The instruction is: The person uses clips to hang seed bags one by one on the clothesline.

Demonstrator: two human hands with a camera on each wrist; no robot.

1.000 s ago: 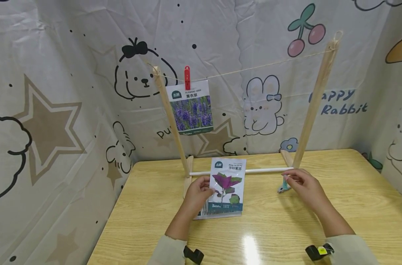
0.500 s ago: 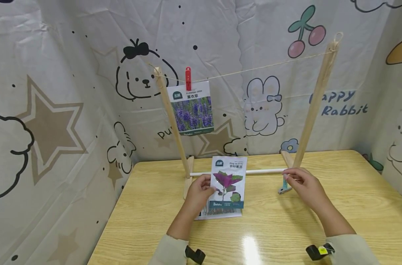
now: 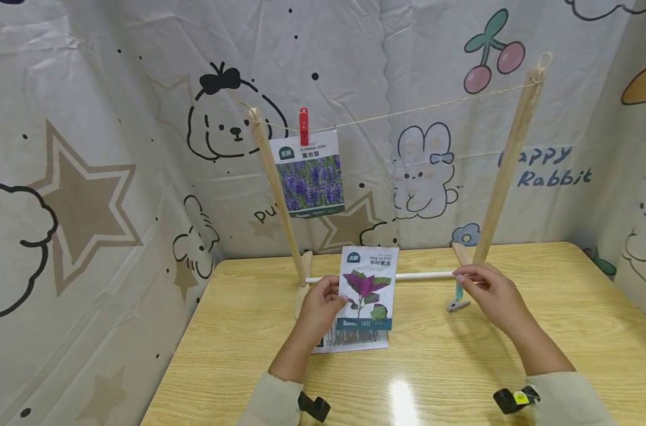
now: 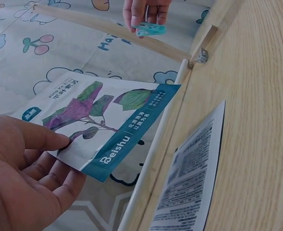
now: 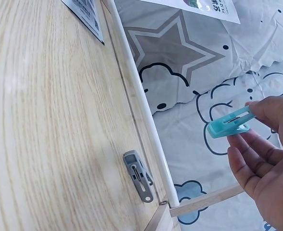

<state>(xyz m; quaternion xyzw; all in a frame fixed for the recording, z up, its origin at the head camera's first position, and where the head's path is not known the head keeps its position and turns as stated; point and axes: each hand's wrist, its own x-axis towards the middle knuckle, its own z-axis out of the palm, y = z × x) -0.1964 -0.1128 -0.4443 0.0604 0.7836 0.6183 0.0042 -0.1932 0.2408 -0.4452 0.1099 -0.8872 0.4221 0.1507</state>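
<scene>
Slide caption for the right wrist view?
Right hand pinches a turquoise clip; a gray clip lies on the table beside the white rod.

Glossy packet (image 4: pixel 95 118), smooth plastic clip (image 5: pixel 227 124), matt wooden posts (image 3: pixel 508 165), shiny wood-grained table (image 3: pixel 434 361)

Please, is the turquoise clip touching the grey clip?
Apart: the right wrist view shows the turquoise clip pinched in the right hand, the grey clip lying on the table, and clear space between them.

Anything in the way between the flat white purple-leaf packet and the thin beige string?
Nothing visible blocks the held packet from the string; the red plastic clip and flat purple-flower packet hang further left.
</scene>
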